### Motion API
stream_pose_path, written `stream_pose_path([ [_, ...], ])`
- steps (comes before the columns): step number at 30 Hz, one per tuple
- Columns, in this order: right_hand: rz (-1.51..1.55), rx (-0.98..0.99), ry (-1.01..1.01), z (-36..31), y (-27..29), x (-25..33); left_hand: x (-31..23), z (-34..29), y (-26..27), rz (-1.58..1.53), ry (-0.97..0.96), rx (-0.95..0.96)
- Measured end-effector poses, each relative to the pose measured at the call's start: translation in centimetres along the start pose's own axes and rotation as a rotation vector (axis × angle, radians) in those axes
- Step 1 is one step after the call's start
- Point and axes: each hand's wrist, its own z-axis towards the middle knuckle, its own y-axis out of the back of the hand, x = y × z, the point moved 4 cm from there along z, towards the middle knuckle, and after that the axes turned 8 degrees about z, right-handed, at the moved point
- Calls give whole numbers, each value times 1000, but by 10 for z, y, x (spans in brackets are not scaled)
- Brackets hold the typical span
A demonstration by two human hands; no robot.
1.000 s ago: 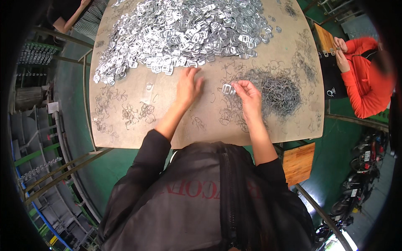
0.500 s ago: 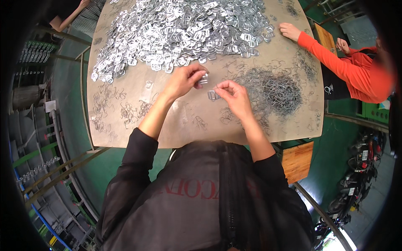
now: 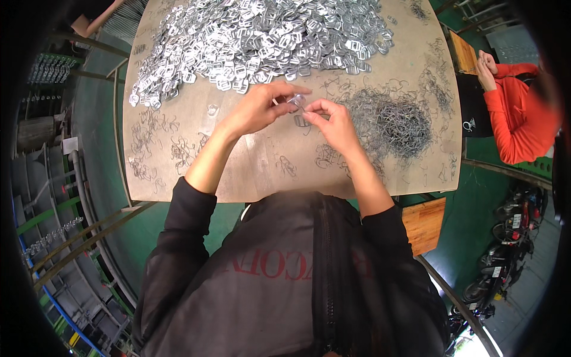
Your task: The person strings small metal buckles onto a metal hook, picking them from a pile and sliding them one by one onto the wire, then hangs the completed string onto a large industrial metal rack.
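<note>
Above the paper-covered table my left hand is closed, its thumb and fingers pinching a shiny metal buckle. Close beside it, to the right, my right hand pinches what looks like a thin wire hook, mostly hidden by the fingertips. A second flat buckle hangs just below those fingertips. The held buckle and the right fingertips nearly meet; whether the wire passes through the buckle is too small to tell. Right of my right hand lies a tangled heap of wire hooks.
A large pile of metal buckles covers the far part of the table. Loose wire hooks lie scattered at left. A person in an orange sleeve sits at right; another person's arm shows at far left.
My hands have come together, the left moving right with its buckle toward the right fingertips. The orange-sleeved person's arm has drawn back from the table, and both their hands are together.
</note>
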Motion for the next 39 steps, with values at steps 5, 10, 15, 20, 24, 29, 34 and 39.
stream_pose_path([
  [5,-205,46,-68,5,0,-25,13,-2,11,109,121,-122],
  [10,-739,333,90,-3,-8,-48,31,-14,26,155,187,-260],
  [15,-947,367,284,-6,-14,-52,38,-32,31,97,244,-347],
  [20,-385,258,4,0,-17,-26,32,-43,20,-2,306,-374],
  [24,463,14,-170,8,-23,8,21,-42,9,-70,299,-379],
  [29,521,-156,-75,9,-20,35,3,-34,0,-103,209,-388],
  [34,488,-247,32,7,-18,38,-7,-24,-7,-41,112,-361],
  [39,520,-329,148,3,-9,39,12,-3,3,-112,18,-431],
])
